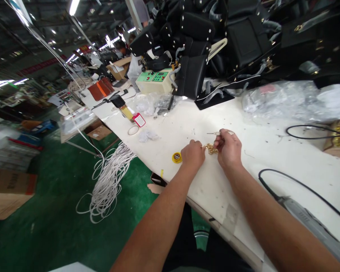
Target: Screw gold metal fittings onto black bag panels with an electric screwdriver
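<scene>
In the head view, the gold chain [211,148] bunches between the hands at the surface [170,136] — left hand [193,155] at its nine o'clock, fingers gripping one end; right hand [229,146] at three, fingers pinching a thin tool [214,133] — with a yellow roll [176,157] at the left hand's nine.

Your chain [211,149] is gleaming gold, your counter [204,185] is showing white, and you are facing a yellow disc [174,158], black bags [190,73], a cream box [155,88] carrying a green panel [155,76], and green floor [138,185].
</scene>
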`<state>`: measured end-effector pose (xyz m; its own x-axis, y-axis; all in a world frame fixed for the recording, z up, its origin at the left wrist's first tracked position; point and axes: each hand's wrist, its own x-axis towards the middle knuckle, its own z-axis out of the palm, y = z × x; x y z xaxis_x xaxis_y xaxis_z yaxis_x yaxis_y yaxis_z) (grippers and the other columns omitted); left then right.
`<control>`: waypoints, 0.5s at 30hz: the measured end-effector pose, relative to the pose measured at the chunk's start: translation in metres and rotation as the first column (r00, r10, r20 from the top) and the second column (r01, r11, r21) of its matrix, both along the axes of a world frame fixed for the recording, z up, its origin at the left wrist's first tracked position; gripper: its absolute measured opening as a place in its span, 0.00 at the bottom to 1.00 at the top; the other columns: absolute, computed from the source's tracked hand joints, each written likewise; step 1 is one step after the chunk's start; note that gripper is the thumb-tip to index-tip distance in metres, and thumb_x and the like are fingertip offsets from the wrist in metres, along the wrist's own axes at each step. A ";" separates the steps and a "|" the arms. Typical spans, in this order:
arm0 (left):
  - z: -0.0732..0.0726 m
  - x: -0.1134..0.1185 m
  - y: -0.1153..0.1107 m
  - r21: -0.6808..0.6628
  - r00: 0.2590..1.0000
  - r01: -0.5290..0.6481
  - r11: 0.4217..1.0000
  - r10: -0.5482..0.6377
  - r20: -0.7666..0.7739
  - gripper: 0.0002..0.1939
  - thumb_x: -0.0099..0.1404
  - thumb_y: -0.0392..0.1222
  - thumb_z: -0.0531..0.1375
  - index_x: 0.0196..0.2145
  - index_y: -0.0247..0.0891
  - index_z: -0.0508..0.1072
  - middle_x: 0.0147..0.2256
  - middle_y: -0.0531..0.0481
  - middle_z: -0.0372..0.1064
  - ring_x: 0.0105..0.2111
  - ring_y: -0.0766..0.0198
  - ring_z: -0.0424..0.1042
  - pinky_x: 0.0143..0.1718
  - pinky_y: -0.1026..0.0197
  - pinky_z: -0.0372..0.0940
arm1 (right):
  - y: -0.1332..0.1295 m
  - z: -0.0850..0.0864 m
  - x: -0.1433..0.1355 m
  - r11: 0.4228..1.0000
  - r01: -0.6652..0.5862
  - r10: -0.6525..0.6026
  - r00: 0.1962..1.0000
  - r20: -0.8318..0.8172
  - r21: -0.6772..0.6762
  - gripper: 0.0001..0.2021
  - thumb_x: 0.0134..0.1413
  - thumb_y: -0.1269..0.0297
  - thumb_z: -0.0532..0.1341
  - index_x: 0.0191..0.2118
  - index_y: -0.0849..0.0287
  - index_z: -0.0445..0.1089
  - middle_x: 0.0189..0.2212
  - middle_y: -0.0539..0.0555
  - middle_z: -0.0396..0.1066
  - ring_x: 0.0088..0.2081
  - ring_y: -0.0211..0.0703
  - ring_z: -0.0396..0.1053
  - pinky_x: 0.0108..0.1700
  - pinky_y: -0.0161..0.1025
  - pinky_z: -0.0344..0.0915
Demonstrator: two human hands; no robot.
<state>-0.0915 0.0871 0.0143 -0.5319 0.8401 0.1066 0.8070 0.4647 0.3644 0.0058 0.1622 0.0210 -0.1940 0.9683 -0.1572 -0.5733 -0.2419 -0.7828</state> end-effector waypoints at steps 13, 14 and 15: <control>0.009 0.016 -0.126 0.366 0.704 -0.429 0.826 0.052 0.708 0.13 0.64 0.48 0.67 0.45 0.41 0.82 0.31 0.52 0.78 0.26 0.67 0.73 0.28 0.65 0.68 | -0.059 0.009 -0.017 0.928 -0.370 0.369 0.929 0.027 0.045 0.12 0.51 0.57 0.72 0.34 0.57 0.71 0.22 0.45 0.68 0.20 0.34 0.64 0.23 0.32 0.61; 0.007 0.017 -0.135 0.361 0.677 -0.458 0.813 0.055 0.734 0.14 0.64 0.48 0.67 0.45 0.40 0.82 0.31 0.52 0.77 0.26 0.67 0.73 0.26 0.65 0.68 | -0.067 0.007 -0.018 0.913 -0.406 0.404 0.914 0.040 0.046 0.12 0.51 0.57 0.72 0.34 0.57 0.72 0.22 0.45 0.68 0.20 0.34 0.64 0.23 0.32 0.61; 0.005 0.017 -0.143 0.358 0.652 -0.482 0.800 0.054 0.756 0.15 0.64 0.49 0.67 0.45 0.40 0.82 0.30 0.52 0.77 0.25 0.67 0.73 0.25 0.66 0.67 | -0.075 0.006 -0.019 0.896 -0.441 0.438 0.897 0.054 0.046 0.13 0.51 0.56 0.72 0.34 0.57 0.72 0.22 0.45 0.68 0.20 0.34 0.64 0.23 0.32 0.61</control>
<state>-0.0742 -0.0555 0.0195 -0.8140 0.5793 -0.0427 0.0895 0.1976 0.9762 -0.0130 0.0874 0.0271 -0.5963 0.7934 -0.1225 -0.3857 -0.4170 -0.8230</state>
